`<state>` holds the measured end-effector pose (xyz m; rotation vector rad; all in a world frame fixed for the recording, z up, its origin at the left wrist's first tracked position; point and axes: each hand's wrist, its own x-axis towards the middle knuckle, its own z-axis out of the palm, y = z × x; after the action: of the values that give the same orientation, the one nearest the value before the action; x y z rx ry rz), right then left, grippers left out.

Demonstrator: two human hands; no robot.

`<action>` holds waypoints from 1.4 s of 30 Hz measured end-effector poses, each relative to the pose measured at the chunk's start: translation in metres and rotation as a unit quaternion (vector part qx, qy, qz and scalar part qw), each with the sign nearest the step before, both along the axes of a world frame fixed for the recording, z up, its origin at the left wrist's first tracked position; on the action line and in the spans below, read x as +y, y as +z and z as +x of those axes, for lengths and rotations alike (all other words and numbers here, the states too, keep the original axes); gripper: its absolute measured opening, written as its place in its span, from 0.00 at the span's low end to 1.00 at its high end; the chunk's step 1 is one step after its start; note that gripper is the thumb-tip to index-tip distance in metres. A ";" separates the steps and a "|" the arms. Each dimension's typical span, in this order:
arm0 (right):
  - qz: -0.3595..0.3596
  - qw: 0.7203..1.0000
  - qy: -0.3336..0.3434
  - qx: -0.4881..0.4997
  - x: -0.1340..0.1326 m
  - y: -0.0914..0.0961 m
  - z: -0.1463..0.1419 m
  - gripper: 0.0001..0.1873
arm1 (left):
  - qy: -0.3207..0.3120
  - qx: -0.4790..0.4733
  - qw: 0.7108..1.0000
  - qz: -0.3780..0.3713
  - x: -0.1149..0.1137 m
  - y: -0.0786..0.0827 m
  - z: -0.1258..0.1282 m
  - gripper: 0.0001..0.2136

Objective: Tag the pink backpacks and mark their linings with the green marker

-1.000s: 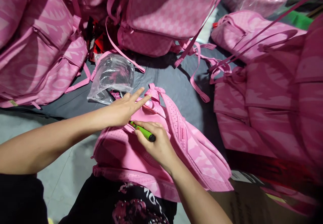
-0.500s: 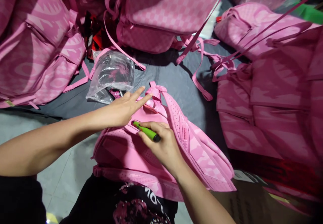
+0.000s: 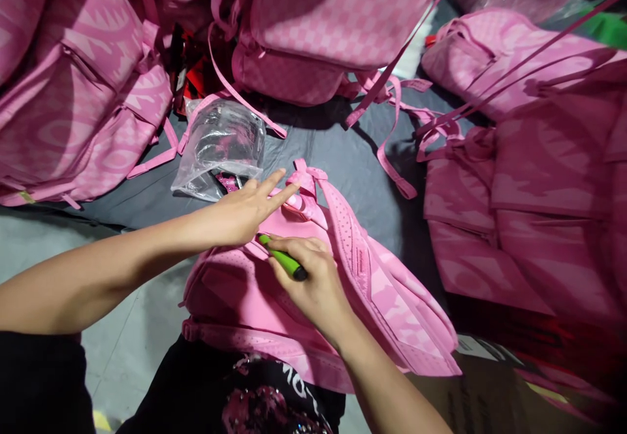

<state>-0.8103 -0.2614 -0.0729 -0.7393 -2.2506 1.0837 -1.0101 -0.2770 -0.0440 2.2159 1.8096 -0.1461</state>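
Observation:
A pink backpack [image 3: 240, 284] lies in front of me, back panel and shoulder straps facing up. My right hand [image 3: 313, 277] grips a green marker pen [image 3: 284, 259] with a black end, its tip down at the upper part of the back panel. Spread across the top of the same backpack is my left hand [image 3: 245, 212], fingers stretched towards the carry loop [image 3: 304, 176]. The surface beneath the left palm is hidden, and the exact spot under the marker tip is hard to make out.
Beyond my left hand sits a clear plastic bag [image 3: 220, 140] on the grey-covered table [image 3: 337, 147]. More pink backpacks surround it: a camouflage one [image 3: 98, 94] at left, a checkered one [image 3: 323, 23] at the back, another [image 3: 533, 199] at right. A cardboard box [image 3: 470, 395] stands at lower right.
The whole view has shifted slightly. Both hands keep almost the same pose on the backpack, with the marker still in my right hand.

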 end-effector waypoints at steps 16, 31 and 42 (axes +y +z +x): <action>-0.056 0.998 0.016 0.008 0.004 -0.001 0.002 0.11 | 0.005 -0.017 1.000 0.008 -0.002 -0.005 -0.004 0.45; -0.097 0.995 0.028 0.001 0.006 0.003 0.001 0.11 | 0.001 -0.059 0.998 0.008 -0.001 -0.007 -0.008 0.48; -0.096 0.995 -0.008 -0.023 0.016 -0.002 0.010 0.06 | 0.269 -0.144 0.939 0.157 -0.015 -0.051 -0.059 0.17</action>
<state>-0.8004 -0.2456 -0.0748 -0.8675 -2.1952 1.2996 -1.0690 -0.2916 -0.0950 1.7019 2.2933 0.5818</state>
